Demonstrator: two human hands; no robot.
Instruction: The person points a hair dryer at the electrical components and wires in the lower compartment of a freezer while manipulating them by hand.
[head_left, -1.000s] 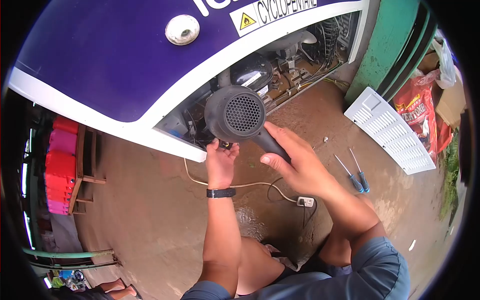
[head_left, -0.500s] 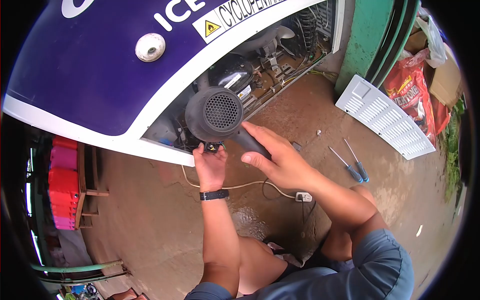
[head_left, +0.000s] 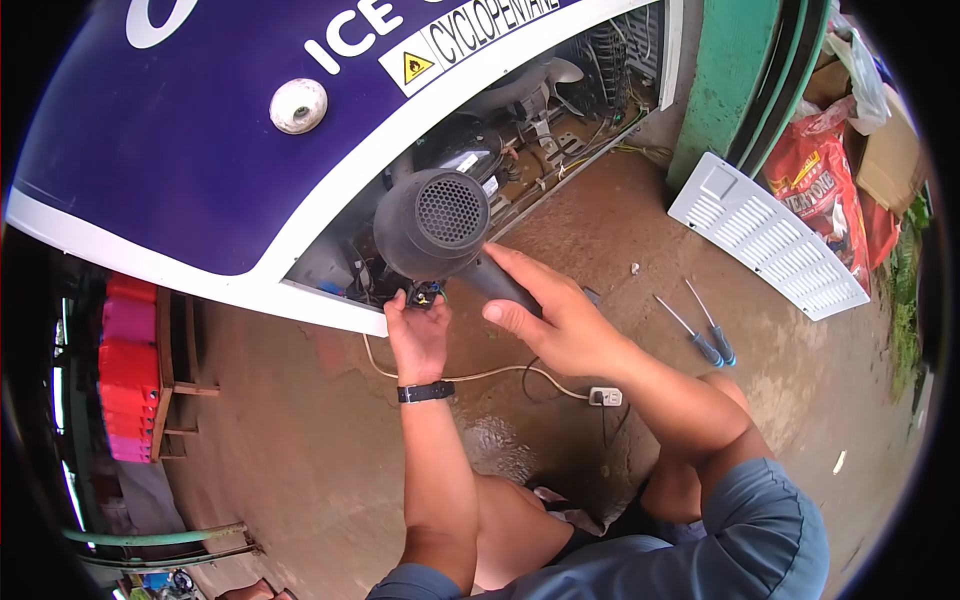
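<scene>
Closest to my camera, my right hand (head_left: 575,325) is holding the dark grey plastic hair dryer with a round honeycomb mesh end (head_left: 432,232) by its handle, fingers on one side and thumb on the other; the palm is hiding how tightly it is closing. The handle's long axis is running from that palm up and leftward to the body, whose mesh end is facing me; I cannot tell exactly where the outlet is aiming.

My left hand (head_left: 420,340) is pinching a small black component with coloured wires (head_left: 424,297) between nearly closed fingertips. This part is lying just below the dryer's body in my view, to the left of my right hand, so the left is the nearer hand.

Beyond, a white rectangular socket block (head_left: 605,397) is resting on the wet brown floor (head_left: 300,430), with two blue-handled screwdrivers (head_left: 707,350) lying off to the right. Farther in, a glossy black domed compressor (head_left: 450,145) is sitting inside the open base of the purple and white cabinet (head_left: 200,150).
</scene>
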